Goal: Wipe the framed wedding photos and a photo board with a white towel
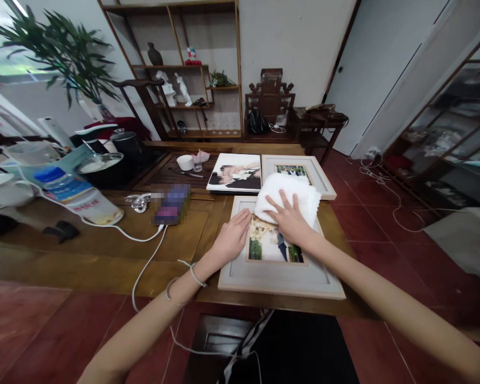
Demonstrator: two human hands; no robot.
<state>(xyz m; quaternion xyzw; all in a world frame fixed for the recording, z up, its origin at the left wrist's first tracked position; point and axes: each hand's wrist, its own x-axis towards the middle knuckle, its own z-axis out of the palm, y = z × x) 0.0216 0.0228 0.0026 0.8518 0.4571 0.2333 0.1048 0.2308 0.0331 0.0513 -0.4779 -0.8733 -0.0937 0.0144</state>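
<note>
A white cloth [290, 192] lies bunched over the top edge of a pale wooden picture frame [240, 277] at the table's near edge. My right hand [290, 218] presses down on this cloth with its fingers spread. Inside the frame is a photo [270, 248] showing people outdoors, partly covered by the hand and cloth. My left hand [234, 234] rests on the frame's left side, its fingers stretched out and close together, holding nothing. Behind the cloth is a second light frame [324, 181] with a photo. To its left lies a white-edged photo panel [236, 173].
A phone [171, 204] with a white cable lies left on the wooden table [192, 240]. Further left stand a bottle with a blue cap [78, 194], a dark pot [126, 144] and a bowl. A small white cup [185, 162] sits on the tea tray. Shelves stand behind.
</note>
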